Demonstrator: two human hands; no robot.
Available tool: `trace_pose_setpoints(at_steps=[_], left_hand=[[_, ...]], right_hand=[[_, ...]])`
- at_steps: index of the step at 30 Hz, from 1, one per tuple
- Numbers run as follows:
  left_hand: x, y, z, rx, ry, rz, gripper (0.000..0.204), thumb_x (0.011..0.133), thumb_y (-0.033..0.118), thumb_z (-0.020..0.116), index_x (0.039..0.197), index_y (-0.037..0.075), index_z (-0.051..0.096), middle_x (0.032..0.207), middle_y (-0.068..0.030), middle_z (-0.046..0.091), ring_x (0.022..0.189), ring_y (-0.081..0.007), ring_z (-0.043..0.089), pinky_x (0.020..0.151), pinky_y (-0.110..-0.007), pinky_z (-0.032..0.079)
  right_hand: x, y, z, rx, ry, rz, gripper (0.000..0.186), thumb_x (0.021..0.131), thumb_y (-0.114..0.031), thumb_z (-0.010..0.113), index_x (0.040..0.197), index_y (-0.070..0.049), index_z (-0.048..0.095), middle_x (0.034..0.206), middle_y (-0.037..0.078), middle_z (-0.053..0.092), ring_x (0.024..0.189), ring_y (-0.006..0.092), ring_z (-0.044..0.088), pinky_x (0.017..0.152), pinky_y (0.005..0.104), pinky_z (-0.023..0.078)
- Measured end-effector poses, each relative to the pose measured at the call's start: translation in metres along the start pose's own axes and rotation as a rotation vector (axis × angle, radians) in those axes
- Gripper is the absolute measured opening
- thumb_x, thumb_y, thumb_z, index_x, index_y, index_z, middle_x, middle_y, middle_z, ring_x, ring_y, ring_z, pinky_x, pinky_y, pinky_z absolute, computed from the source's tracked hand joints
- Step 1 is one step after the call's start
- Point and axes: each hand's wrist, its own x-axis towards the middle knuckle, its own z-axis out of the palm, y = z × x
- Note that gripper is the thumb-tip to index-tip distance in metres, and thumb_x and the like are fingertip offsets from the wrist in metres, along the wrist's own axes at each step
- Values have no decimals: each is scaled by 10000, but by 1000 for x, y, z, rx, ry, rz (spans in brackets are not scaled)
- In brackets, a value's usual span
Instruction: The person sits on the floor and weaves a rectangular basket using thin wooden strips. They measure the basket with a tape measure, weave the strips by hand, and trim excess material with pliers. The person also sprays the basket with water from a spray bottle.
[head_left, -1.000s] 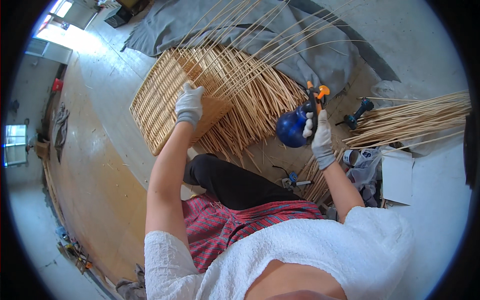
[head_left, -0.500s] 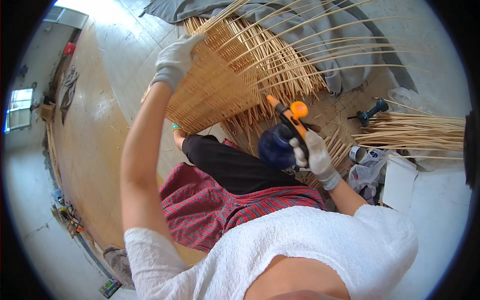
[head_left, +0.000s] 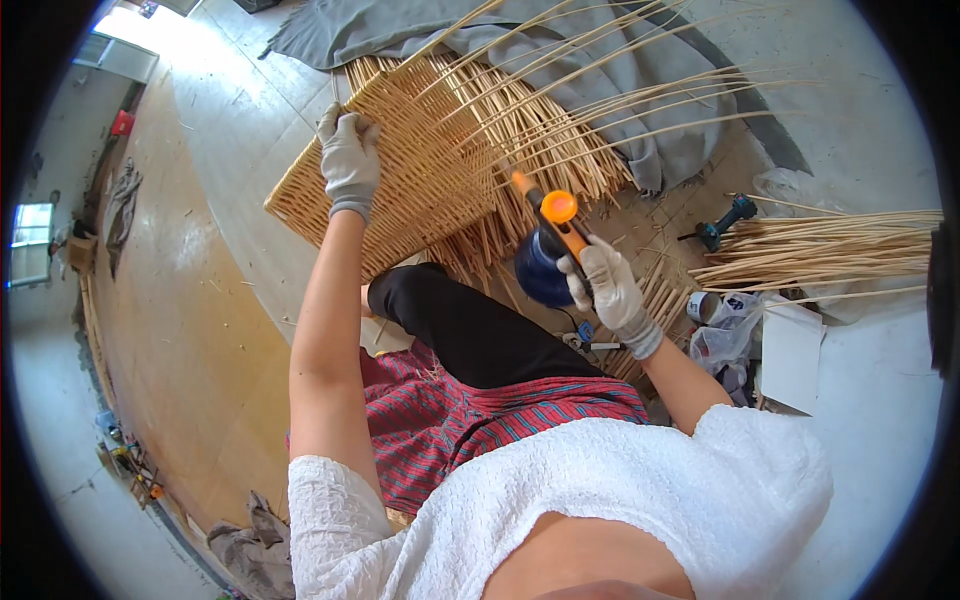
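Observation:
My left hand [head_left: 350,165], in a white knit glove, grips the upper left edge of a woven wicker basket [head_left: 425,165]. Long loose canes [head_left: 640,85] stick out from the basket's far right side. In my gloved right hand [head_left: 612,292] is a dark blue spray bottle [head_left: 541,268] with an orange and black trigger head, its nozzle turned toward the basket. The fingers wrap round the trigger and neck. Whether any spray comes out cannot be made out.
Behind the basket lies a thick bundle of canes [head_left: 590,150] on a grey cloth [head_left: 660,165]. To the right are a cordless drill [head_left: 725,222], more canes [head_left: 830,250], a tin can [head_left: 703,307], plastic bags [head_left: 722,345] and a white board [head_left: 792,360].
The basket has tipped and turned, so more of its left side shows. My left hand has come down and nearer with it. The spray bottle has shifted slightly left and farther away.

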Motion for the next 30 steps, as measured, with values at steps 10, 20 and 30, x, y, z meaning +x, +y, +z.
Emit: trace_pose_setpoints(at_steps=[10,20,30], left_hand=[[-100,107,5,228,-456,-292,1117,752,417,867,1614,92,236,1653,-283,176,1504,-491,223,1231,-501,255],[-103,114,9,430,-621,-264,1311,665,307,936,1642,102,86,1682,-258,112,1529,-474,189,1222,-535,265],[-88,100,2,306,-589,-255,1327,643,276,943,1649,164,85,1689,-234,111,1535,-466,170,1244,-491,247]], right_hand=[[-25,-39,-57,113,422,-224,596,1059,-594,419,1060,-30,612,677,-13,535,521,86,472,480,241,402],[40,-110,-74,235,522,-534,645,1016,-667,442,1060,-49,622,625,-24,512,493,99,442,485,265,389],[35,-16,-15,169,128,-45,571,1069,-545,438,1035,-5,622,669,12,556,493,99,473,455,252,417]])
